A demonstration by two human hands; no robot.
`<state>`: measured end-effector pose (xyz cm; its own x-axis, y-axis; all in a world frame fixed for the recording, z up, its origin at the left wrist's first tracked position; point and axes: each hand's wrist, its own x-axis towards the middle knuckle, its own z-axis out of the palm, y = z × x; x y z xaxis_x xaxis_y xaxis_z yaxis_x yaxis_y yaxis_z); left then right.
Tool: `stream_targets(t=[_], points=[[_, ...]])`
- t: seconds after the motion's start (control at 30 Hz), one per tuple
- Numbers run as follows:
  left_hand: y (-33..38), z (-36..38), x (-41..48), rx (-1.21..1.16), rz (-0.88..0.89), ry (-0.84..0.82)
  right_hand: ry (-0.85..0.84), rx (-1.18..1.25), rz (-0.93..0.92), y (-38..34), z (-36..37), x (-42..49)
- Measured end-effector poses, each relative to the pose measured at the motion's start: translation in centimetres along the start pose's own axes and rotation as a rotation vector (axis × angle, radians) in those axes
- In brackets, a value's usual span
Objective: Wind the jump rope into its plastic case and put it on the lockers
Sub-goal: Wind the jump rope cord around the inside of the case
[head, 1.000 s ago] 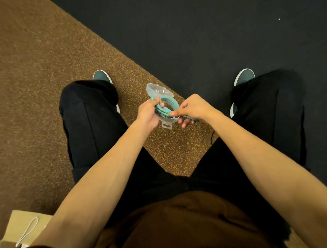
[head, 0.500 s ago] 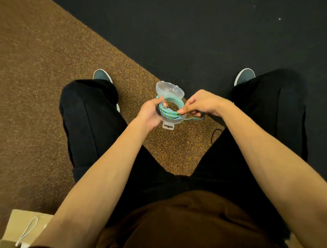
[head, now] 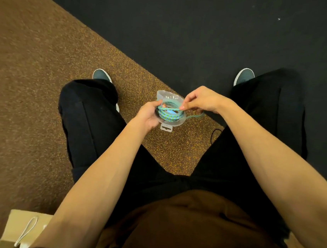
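A clear round plastic case (head: 172, 123) with a hang tab sits in front of my knees, its lid hinged open at the back. My left hand (head: 149, 113) grips the case by its left side. Several loops of a teal, speckled jump rope (head: 168, 114) lie coiled inside it. My right hand (head: 200, 99) pinches the rope at the case's far right rim, and a short loose length of rope trails off to the right under that hand. No lockers are in view.
I am seated, black trousers and grey shoes (head: 101, 75) over a brown speckled floor (head: 33, 69) that meets a black mat (head: 188, 35) diagonally. A beige paper bag (head: 24, 228) with a white handle sits at the lower left.
My right hand has moved up and back around the case, laying more rope onto the coil. The case has tilted, its lid now further back. The loose rope tail has grown shorter.
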<state>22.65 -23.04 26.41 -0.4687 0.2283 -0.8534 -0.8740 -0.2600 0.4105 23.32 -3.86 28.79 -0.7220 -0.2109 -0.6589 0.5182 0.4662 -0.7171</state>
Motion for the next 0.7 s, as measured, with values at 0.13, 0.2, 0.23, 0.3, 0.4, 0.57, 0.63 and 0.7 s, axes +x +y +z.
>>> stream_targets(t=[0.13,0.2,0.23,0.3,0.4,0.57,0.63,0.7], points=[[0.4,-0.2,0.3,-0.070,0.028,0.029,0.018,0.042,-0.033,-0.1,0.2,-0.1],[0.5,-0.1,0.2,-0.105,0.045,0.062,-0.014,0.040,-0.035,-0.3,0.3,-0.2],[0.5,-0.1,0.2,-0.110,0.055,0.077,-0.040,0.035,-0.026,-0.4,0.4,-0.2],[0.5,0.0,0.2,-0.131,0.058,0.089,-0.087,0.031,0.008,-0.3,0.8,-0.3],[0.6,-0.1,0.4,-0.165,0.054,0.081,-0.139,0.047,0.064,-0.1,1.2,-0.3],[0.5,0.1,0.2,-0.229,0.048,0.056,-0.149,0.043,0.126,0.0,0.9,-0.3],[0.5,0.1,0.1,-0.229,0.044,0.036,-0.158,0.044,0.143,0.1,0.7,-0.3],[0.6,0.0,0.1,-0.222,0.044,0.009,-0.154,0.052,0.143,0.2,0.7,-0.3]])
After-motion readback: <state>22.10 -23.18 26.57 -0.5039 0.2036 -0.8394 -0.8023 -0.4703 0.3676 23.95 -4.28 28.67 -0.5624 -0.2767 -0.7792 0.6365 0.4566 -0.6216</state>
